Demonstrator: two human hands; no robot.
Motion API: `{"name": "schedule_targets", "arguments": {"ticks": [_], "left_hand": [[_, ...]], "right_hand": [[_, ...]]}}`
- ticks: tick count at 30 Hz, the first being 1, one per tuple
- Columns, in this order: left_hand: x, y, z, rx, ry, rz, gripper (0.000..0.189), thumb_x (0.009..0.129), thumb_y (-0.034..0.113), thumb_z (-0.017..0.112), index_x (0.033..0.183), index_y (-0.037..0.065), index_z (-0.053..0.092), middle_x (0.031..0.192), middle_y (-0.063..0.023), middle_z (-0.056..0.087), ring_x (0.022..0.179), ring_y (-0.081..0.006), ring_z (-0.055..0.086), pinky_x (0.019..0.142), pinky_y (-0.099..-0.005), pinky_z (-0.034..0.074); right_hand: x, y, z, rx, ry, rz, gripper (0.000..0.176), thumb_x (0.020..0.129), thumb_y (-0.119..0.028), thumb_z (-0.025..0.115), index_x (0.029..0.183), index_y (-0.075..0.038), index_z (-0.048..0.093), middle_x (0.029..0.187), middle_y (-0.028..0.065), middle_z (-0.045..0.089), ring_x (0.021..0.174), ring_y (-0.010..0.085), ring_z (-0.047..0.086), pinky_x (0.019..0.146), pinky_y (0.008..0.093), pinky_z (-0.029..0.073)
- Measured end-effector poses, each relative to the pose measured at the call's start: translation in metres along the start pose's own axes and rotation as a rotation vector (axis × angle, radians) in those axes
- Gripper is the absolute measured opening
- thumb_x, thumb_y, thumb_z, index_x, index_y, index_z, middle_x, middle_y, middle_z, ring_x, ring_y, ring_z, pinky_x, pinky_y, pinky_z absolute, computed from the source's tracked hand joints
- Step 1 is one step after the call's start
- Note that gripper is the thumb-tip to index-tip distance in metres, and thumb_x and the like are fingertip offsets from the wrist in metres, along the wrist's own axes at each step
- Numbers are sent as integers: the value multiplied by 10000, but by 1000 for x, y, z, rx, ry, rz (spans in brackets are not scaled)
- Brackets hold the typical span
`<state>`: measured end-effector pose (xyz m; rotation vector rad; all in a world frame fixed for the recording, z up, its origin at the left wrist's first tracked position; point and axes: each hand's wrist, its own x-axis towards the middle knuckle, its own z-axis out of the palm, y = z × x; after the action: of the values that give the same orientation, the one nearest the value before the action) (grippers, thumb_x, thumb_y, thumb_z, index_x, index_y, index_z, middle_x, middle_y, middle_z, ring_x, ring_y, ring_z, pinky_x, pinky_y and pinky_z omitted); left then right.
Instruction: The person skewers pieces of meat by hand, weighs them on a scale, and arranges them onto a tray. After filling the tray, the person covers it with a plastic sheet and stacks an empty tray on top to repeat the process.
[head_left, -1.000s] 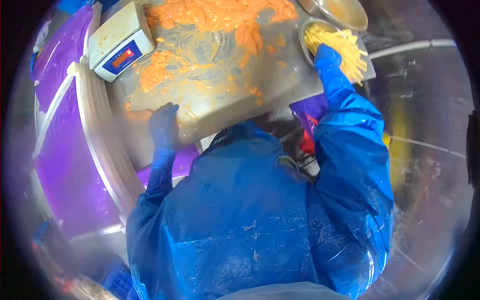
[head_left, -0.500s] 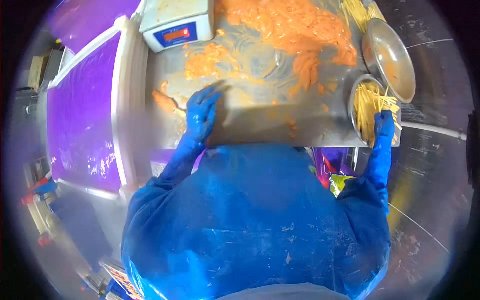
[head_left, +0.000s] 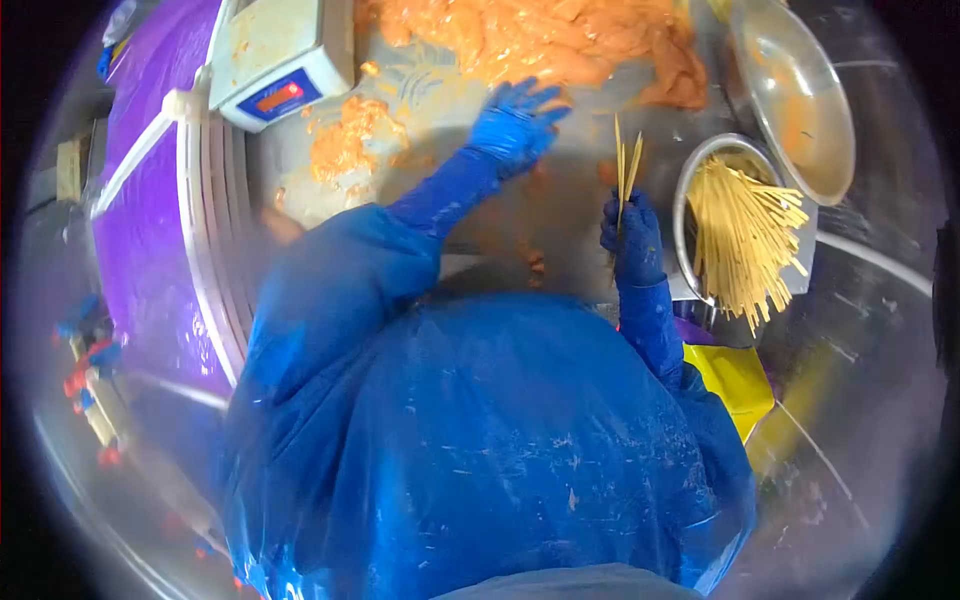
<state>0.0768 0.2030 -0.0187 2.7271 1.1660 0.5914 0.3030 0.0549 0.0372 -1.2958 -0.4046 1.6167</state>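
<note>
My left hand (head_left: 520, 125), in a blue glove, hovers over or rests on the steel table just below the big heap of orange marinated meat (head_left: 540, 45). Its fingers are spread and hold nothing. Several thin wooden skewers (head_left: 627, 165) stick up from my right hand (head_left: 634, 238), whose gloved fingers are closed around their lower part. To the right of that hand, a round metal bowl (head_left: 686, 190) is full of more skewers (head_left: 745, 235), fanned out over its rim. A smaller patch of meat (head_left: 355, 140) lies left of my left hand.
A white scale (head_left: 275, 60) with a lit red display stands at the upper left. Stacked white-framed trays with purple film (head_left: 150, 270) are at the left. A second metal bowl (head_left: 835, 150) leans behind the skewer bowl. A yellow packet (head_left: 735, 385) shows below the table edge.
My right hand has left the skewer bowl and moved left with several skewers. My left hand has swung right and up toward the meat heap. The camera view has shifted.
</note>
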Motion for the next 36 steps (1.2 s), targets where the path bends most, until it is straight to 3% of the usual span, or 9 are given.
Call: {"name": "schedule_targets", "arguments": {"ticks": [3, 6, 10, 17, 19, 25, 28, 31, 36], "left_hand": [[-43, -14, -37, 117, 17, -283, 621, 907, 416, 547, 1468, 211, 380, 1474, -162, 400, 1344, -419, 353, 1101, -558, 259], [-91, 17, -63, 4, 211, -365, 679, 917, 333, 582, 1476, 43, 328, 1461, -204, 410, 1390, -417, 296, 1140, -504, 247], [-154, 24, -90, -703, 337, -636, 467, 954, 98, 518, 1411, 38, 442, 1434, -178, 466, 1343, -293, 431, 1127, -377, 314], [-128, -16, -76, -665, 433, -522, 482, 790, -7, 558, 1252, 118, 615, 1338, -176, 549, 1211, -361, 536, 1027, -413, 440], [-140, -20, -76, -177, 231, -394, 505, 755, -4, 569, 1228, 161, 637, 1309, -182, 562, 1157, -391, 550, 1002, -435, 451], [-167, 2, -121, -140, 105, -586, 422, 751, 177, 689, 1170, 228, 668, 1187, -150, 618, 1074, -367, 569, 949, -433, 463], [-164, -16, -115, 138, 302, -229, 376, 752, 194, 696, 1126, 226, 677, 1051, -128, 647, 986, -355, 578, 877, -452, 463], [-152, -19, -109, -99, -115, -354, 273, 719, 181, 714, 988, 145, 686, 1114, -131, 666, 1056, -319, 606, 941, -426, 456], [-162, -6, -93, -560, -97, -284, 265, 845, 270, 693, 1033, 85, 672, 931, -136, 686, 892, -293, 658, 803, -395, 499]], "right_hand": [[55, 48, -36, -904, 116, -362, 221, 947, -211, 555, 1131, -90, 546, 803, 26, 529, 609, 97, 492, 500, 264, 409], [40, 8, 40, -908, 43, -735, 195, 960, -182, 530, 1104, -60, 582, 738, 9, 549, 613, 114, 523, 554, 279, 454], [69, 18, 34, -1053, -114, -594, 182, 965, -165, 512, 1052, -44, 618, 777, 28, 603, 717, 137, 582, 656, 288, 478], [36, -18, 62, -818, 93, -758, 187, 970, -215, 539, 1024, -56, 619, 805, 60, 622, 750, 153, 590, 692, 320, 481], [49, 12, 40, -1025, -23, -975, 205, 961, -241, 547, 1032, -64, 623, 819, 77, 622, 759, 178, 586, 707, 331, 473], [29, 20, 9, -1397, -102, -580, 207, 946, -207, 556, 1060, -56, 642, 841, 75, 621, 788, 165, 589, 740, 310, 474], [15, 30, 26, -1283, -147, -478, 215, 950, -211, 559, 1049, -39, 643, 834, 64, 623, 796, 152, 594, 734, 310, 477], [22, 56, 27, -1097, -235, -609, 230, 954, -222, 558, 1041, -24, 640, 815, 45, 616, 779, 144, 588, 717, 307, 475], [21, 55, 23, -1101, -185, -490, 221, 960, -196, 559, 1059, -15, 639, 802, 33, 609, 748, 134, 576, 705, 290, 472]]}}
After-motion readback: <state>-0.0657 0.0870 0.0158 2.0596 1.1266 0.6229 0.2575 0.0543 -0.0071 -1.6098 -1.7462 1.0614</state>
